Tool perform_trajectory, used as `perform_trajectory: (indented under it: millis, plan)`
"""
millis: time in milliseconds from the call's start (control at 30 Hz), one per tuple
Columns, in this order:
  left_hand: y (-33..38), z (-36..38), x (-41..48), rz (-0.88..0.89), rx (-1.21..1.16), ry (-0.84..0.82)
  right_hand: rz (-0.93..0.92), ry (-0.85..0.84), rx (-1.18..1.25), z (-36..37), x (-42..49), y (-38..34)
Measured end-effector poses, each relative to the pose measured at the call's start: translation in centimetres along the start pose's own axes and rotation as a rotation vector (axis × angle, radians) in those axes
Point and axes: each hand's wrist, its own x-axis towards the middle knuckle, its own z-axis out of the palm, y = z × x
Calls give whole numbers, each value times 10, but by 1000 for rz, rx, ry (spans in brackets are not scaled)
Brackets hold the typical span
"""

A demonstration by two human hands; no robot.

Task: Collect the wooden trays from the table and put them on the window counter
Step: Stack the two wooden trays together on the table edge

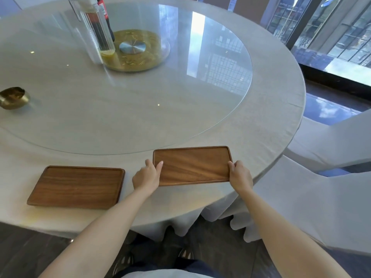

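Both hands, left hand and right hand, pinch the right tray's short ends, fingers closed for a level lift; the second tray waits beside it.

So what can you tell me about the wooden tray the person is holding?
The held tray is a flat brown rectangle of what looks like wood, with wavy grain, rounded corners and a low raised rim. It is empty. It lies near the table's front edge, on the pale cloth, just outside the glass turntable. The left hand takes its left end, thumb on top, and the right hand takes its right end. I cannot tell whether it is lifted yet.
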Motion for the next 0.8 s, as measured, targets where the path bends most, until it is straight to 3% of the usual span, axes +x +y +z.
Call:
perform_trajectory:
  millis: [233, 467, 800]
  plan:
    - [-70, -52, 31, 68, -58, 91, -69, 78, 85, 31, -23, -75]
    - [-182, -102, 54, 41, 0, 112, -107, 11, 44, 103, -72, -156]
    - [-307, -113, 74, 3, 24, 17, -146, -55, -143, 191, -142, -211]
